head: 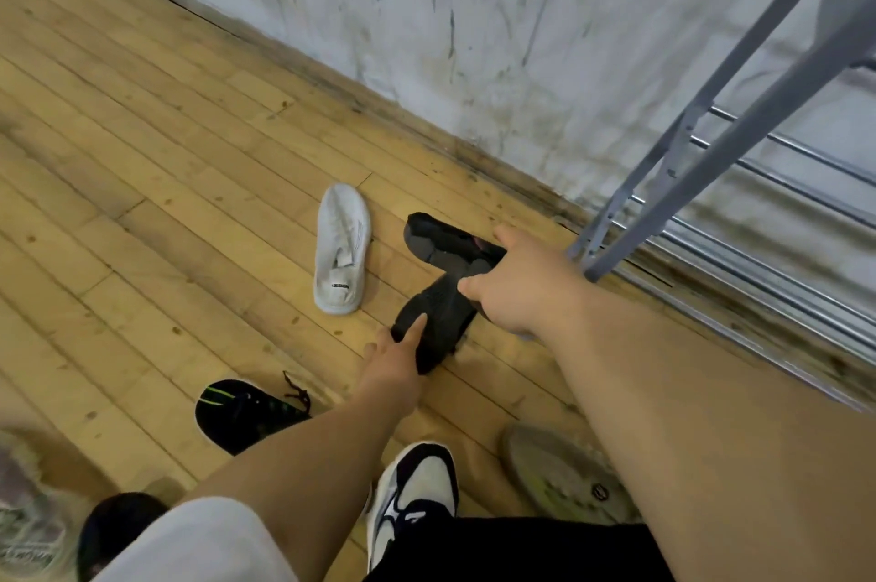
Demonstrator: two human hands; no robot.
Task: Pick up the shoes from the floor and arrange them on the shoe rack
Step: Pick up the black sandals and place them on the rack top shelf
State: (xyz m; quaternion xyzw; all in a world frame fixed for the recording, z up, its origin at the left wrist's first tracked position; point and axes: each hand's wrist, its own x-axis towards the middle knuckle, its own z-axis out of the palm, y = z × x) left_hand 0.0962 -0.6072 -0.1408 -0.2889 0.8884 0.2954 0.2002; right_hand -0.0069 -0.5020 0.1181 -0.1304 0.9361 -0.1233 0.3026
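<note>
Two black shoes lie crossed on the wooden floor beside the rack. My right hand (516,283) is closed on the farther black shoe (445,238), which points toward the wall. My left hand (396,356) grips the nearer black shoe (438,325) at its lower end. A white shoe (342,249) lies flat just left of them. The grey metal shoe rack (739,140) stands at the right against the wall, and its visible rails are bare.
A black shoe with green stripes (237,411) lies at lower left. A white-and-navy shoe (417,486) and an upturned grey sole (559,472) sit near my legs. More shoes (28,515) blur at the bottom left corner. A stained white wall (474,12) runs behind.
</note>
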